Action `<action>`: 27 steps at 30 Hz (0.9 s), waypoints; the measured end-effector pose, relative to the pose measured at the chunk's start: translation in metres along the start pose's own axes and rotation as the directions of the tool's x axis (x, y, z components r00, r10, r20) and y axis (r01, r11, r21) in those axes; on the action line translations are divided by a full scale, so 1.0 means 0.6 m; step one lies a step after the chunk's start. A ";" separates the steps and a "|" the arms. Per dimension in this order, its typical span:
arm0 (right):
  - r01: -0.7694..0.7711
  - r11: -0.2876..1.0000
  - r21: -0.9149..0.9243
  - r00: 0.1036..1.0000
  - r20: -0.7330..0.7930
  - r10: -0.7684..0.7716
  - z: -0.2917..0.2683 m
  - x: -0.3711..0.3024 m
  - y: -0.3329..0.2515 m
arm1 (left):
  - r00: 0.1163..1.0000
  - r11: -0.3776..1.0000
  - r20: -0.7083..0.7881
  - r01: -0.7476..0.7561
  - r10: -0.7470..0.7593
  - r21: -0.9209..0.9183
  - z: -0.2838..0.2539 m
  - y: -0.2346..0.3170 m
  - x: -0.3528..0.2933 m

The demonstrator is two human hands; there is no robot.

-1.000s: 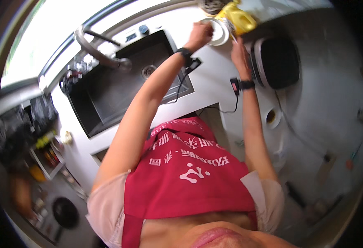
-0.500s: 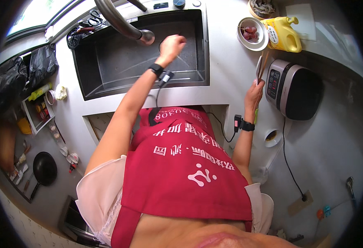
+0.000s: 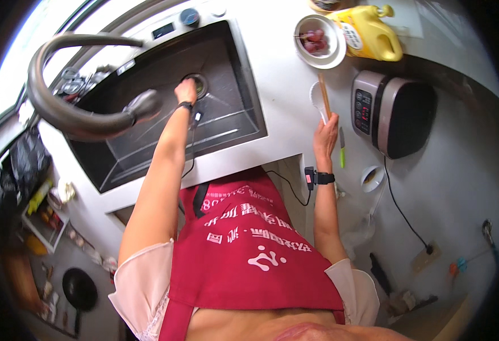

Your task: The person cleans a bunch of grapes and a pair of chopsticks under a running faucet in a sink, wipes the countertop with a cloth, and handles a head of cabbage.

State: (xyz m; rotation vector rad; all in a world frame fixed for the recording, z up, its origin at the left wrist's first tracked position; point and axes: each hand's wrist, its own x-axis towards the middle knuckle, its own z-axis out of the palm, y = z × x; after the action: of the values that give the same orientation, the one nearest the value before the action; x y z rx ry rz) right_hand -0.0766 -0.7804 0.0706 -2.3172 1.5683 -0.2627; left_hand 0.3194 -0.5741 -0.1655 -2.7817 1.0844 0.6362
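My left hand [image 3: 186, 91] reaches down into the dark steel sink [image 3: 147, 153], its fingers at the round drain [image 3: 198, 83]. What it grips, if anything, is hidden. My right hand [image 3: 324, 136] rests on the white counter right of the sink. Its fingers close on the near end of a pair of wooden chopsticks [image 3: 323, 94], which lie across a white spoon [image 3: 317, 101]. Both wrists wear black bands.
A curved grey faucet [image 3: 84, 111] arches over the sink's left side. A white bowl of red grapes [image 3: 319, 42] and a yellow jug [image 3: 371, 37] stand at the back. A rice cooker [image 3: 394, 113], a green-handled knife [image 3: 341, 152] and a small dish [image 3: 371, 177] sit to the right.
My left hand has moved from the bowl at the back down into the sink to the drain. My right hand has come back to the counter beside the rice cooker.
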 end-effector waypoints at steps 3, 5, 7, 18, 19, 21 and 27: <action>-0.019 1.000 0.011 1.000 -0.019 0.019 -0.005 0.015 0.001 | 0.990 0.997 -0.118 0.066 -0.071 -0.042 0.022 0.000 0.004; -0.001 1.000 0.000 0.999 -0.052 0.001 -0.001 0.019 0.007 | 0.984 0.997 -0.168 0.054 -0.061 -0.047 0.026 0.006 0.002; 0.004 1.000 0.010 0.998 -0.067 -0.003 0.001 0.026 0.005 | 0.981 0.996 -0.179 0.064 -0.074 -0.058 0.025 0.008 0.000; 0.037 0.998 -0.052 0.995 -0.090 -0.042 -0.007 0.021 0.020 | 0.977 0.833 -0.011 0.176 -0.213 -0.525 -0.043 0.024 -0.032; 0.100 0.990 -0.099 0.976 -0.185 -0.117 -0.020 0.018 0.022 | 0.995 0.674 -0.037 0.036 -0.093 -0.738 -0.066 0.023 -0.047; 0.180 0.974 -0.141 0.938 -0.274 -0.213 -0.028 0.030 0.009 | 0.983 0.116 0.179 0.183 -0.043 -0.976 -0.091 0.023 -0.071; -0.076 0.473 0.878 0.939 0.223 -0.263 0.068 0.029 -0.200 | 0.974 -0.483 0.099 0.187 0.202 -0.855 -0.242 0.048 -0.169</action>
State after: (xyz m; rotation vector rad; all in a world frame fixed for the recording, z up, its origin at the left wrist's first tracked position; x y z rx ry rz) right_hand 0.0471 -0.7489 0.0764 -1.4746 0.7840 -0.5308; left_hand 0.2837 -0.5650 0.0102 -3.1941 -0.0112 3.5283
